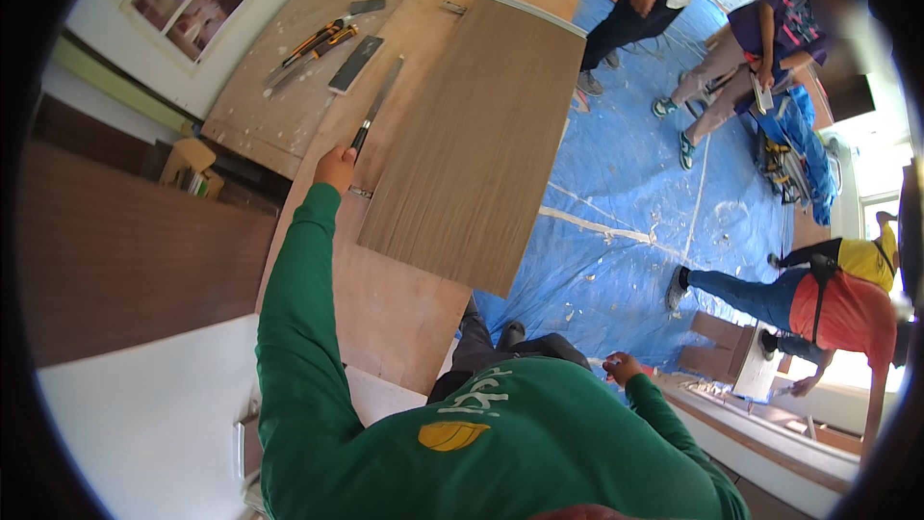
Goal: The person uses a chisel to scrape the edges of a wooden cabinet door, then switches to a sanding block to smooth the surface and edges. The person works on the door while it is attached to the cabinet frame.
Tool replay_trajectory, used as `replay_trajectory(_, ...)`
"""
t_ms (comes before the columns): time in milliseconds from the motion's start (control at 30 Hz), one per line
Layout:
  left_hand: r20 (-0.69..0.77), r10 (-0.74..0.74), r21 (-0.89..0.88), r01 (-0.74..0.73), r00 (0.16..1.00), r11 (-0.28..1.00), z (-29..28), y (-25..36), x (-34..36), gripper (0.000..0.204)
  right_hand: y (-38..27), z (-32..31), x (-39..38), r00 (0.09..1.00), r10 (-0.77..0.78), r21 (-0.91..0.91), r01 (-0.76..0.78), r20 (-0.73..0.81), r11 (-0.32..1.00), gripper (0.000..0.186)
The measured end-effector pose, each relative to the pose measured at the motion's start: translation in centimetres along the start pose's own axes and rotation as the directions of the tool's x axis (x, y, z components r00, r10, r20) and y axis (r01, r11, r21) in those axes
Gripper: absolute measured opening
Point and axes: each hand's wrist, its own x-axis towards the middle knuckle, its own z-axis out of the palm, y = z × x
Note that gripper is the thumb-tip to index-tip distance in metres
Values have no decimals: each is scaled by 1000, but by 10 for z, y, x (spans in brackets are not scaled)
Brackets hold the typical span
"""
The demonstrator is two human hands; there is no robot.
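Observation:
My left hand point(335, 169) is closed around the black handle of a flat metal file point(383, 96), whose blade points away from me over the plywood. Right beside it lies a brown wood-grain cabinet door panel point(481, 140), with a pale strip point(532, 12) along its far end. Metal hinges point(361, 193) show at the panel's left edge. Held low by my right side, my right hand point(624, 366) has its fingers curled; anything in them is too small to make out.
The panel rests on a plywood worktop point(385, 303). Farther left lie a dark sanding block point(355, 65) and several yellow-and-black hand tools point(322, 43). Blue sheeting point(616, 183) covers the floor at right. Several people stand there, one in an orange shirt point(847, 308), near a tool pile point(784, 164).

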Motion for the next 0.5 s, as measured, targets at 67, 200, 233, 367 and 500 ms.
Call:
replay_trajectory(67, 24, 45, 237, -50, 999, 970, 2, -3, 3, 34, -23, -5, -2, 997, -81, -226, 83, 15, 971, 35)
replay_trajectory(200, 43, 116, 433, -123, 992, 893, 0, -8, -4, 33, -77, -15, 10, 993, -110, -343, 120, 49, 932, 33)
replay_trajectory(233, 44, 141, 442, -146, 989, 885, 0, -8, -5, 34, -89, -19, 17, 991, -126, -332, 135, 48, 934, 33)
replay_trajectory(367, -133, 67, 415, -6, 989, 910, 4, 7, -2, 37, -135, -36, 52, 966, -251, -401, 256, 65, 880, 28)
replay_trajectory(500, -231, 134, 337, -50, 964, 940, 27, 37, -12, 49, -204, -35, 72, 967, -226, -353, 254, 119, 900, 17)
